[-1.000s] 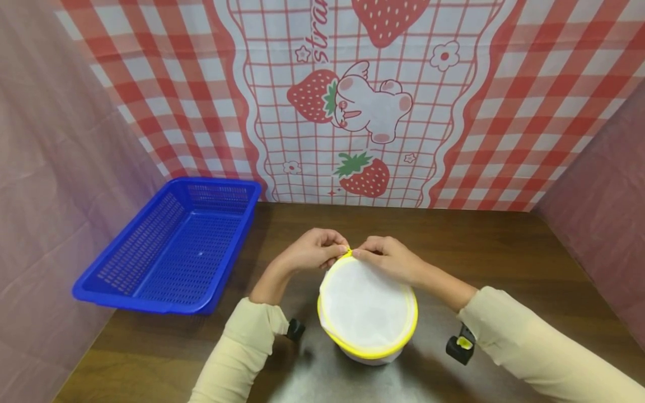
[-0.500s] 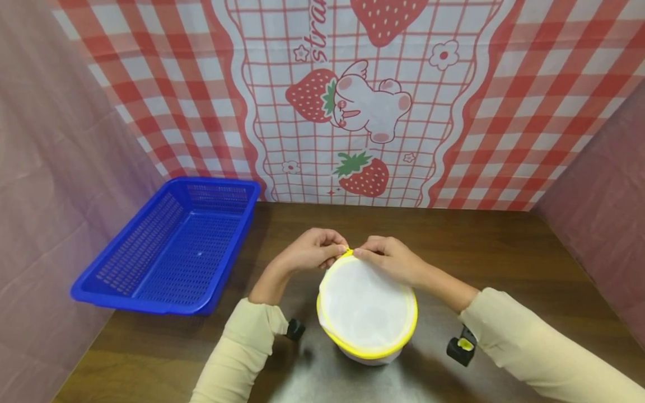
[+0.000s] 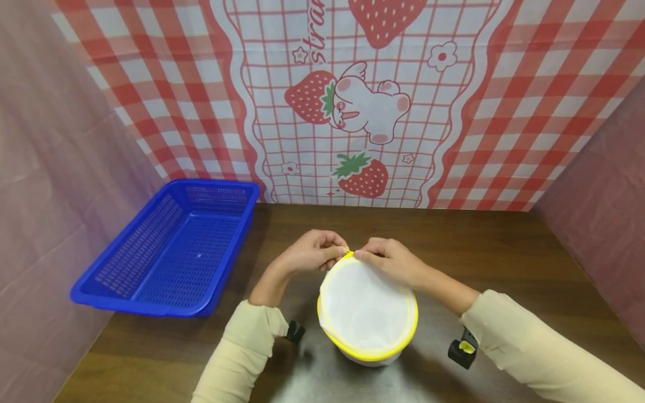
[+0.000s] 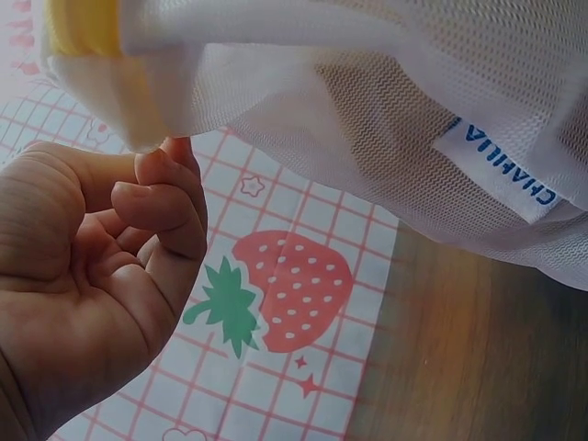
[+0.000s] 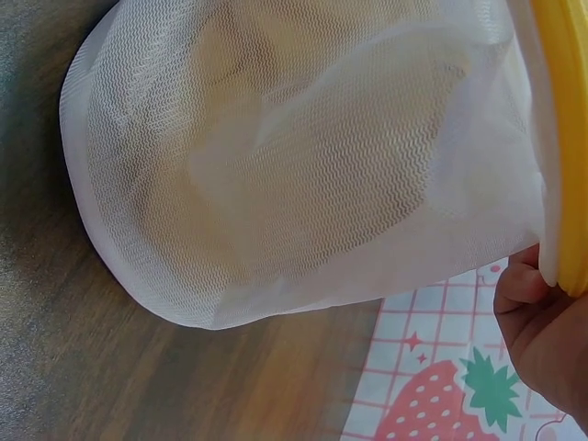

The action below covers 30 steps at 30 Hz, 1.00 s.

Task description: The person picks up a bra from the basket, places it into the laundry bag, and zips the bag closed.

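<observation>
A round white mesh laundry bag (image 3: 370, 305), with a white top and a yellow zipper (image 3: 373, 356) around its rim, stands at the middle front of the table. My left hand (image 3: 313, 251) pinches the far end of the zipper between thumb and fingers. Right beside it, my right hand (image 3: 395, 263) grips the same rim, its thumb on top. In the left wrist view, a label (image 4: 501, 170) with blue lettering shows on the mesh side. Something beige (image 5: 220, 202) shows faintly through the mesh in the right wrist view; its kind is unclear.
A blue perforated plastic basket (image 3: 221, 263) sits to the left on the brown wooden table (image 3: 484, 246). Behind stands a red-and-white checked cloth (image 3: 509, 112) with strawberry prints. Pinkish cloth (image 3: 65, 184) hangs at both sides.
My right hand has shifted very slightly to the right along the rim. The left hand, the laundry bag and the basket stay where they were.
</observation>
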Each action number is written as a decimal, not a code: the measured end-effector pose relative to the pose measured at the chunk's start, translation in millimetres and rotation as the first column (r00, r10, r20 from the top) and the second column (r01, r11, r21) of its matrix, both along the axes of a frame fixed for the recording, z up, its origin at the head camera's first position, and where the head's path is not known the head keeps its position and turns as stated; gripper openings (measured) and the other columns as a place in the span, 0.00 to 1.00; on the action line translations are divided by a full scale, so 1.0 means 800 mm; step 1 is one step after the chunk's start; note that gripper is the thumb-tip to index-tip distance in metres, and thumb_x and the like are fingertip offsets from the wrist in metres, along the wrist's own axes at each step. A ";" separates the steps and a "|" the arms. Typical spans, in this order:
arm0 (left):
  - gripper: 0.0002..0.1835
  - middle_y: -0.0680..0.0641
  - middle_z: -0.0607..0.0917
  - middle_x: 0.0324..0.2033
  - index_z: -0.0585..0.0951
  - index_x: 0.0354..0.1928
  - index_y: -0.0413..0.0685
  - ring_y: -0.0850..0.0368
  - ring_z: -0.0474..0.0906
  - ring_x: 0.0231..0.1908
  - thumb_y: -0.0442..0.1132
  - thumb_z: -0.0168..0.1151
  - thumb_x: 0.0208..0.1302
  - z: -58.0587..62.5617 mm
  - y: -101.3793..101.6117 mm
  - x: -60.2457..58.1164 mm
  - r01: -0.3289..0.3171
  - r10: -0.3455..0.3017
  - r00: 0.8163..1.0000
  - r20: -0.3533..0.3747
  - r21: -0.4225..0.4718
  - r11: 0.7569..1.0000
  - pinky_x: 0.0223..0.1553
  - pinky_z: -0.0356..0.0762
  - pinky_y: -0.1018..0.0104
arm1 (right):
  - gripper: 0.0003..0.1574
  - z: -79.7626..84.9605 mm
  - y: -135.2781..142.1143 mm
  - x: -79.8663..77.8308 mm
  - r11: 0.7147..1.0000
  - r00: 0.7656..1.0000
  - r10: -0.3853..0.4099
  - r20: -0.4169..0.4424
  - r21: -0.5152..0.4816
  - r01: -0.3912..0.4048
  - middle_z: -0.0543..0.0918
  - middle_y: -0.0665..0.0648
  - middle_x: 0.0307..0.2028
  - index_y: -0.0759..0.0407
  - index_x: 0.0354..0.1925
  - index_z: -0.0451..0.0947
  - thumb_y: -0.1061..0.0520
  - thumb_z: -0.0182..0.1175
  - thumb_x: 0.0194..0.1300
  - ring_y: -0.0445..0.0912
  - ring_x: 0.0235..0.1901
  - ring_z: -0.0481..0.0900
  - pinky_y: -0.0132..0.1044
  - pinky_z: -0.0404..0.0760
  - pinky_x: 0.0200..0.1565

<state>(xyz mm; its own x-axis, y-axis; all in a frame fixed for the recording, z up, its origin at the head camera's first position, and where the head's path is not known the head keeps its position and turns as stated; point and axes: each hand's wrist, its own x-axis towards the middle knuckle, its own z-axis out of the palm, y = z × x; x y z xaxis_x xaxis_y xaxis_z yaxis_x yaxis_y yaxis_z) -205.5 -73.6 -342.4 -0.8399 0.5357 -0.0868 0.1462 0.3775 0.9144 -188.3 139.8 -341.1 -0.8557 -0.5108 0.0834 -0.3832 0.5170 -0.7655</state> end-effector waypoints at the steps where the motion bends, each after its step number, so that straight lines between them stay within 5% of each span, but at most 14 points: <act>1: 0.10 0.51 0.76 0.19 0.78 0.41 0.36 0.63 0.68 0.17 0.37 0.53 0.68 0.000 0.000 0.000 0.001 -0.001 1.000 0.000 0.002 1.000 0.20 0.67 0.72 | 0.15 0.000 0.000 0.000 1.000 1.000 -0.002 0.002 0.000 0.002 0.77 0.53 0.29 0.58 0.38 0.84 0.51 0.55 0.67 0.42 0.29 0.70 0.29 0.71 0.28; 18: 0.10 0.50 0.75 0.19 0.78 0.41 0.36 0.62 0.68 0.17 0.37 0.52 0.68 -0.005 -0.004 -0.002 -0.008 0.008 1.000 -0.007 0.014 1.000 0.19 0.67 0.72 | 0.15 -0.002 0.004 0.003 0.999 0.999 -0.052 0.006 0.012 0.052 0.79 0.53 0.31 0.57 0.38 0.84 0.50 0.55 0.67 0.42 0.30 0.70 0.30 0.72 0.28; 30: 0.11 0.45 0.76 0.20 0.79 0.40 0.37 0.62 0.67 0.17 0.38 0.52 0.68 -0.002 0.002 0.000 0.018 -0.018 1.000 -0.023 -0.002 1.000 0.19 0.67 0.71 | 0.15 -0.002 0.005 0.000 1.000 0.999 0.001 0.042 -0.021 0.000 0.79 0.55 0.34 0.57 0.40 0.83 0.50 0.53 0.68 0.43 0.32 0.71 0.30 0.74 0.30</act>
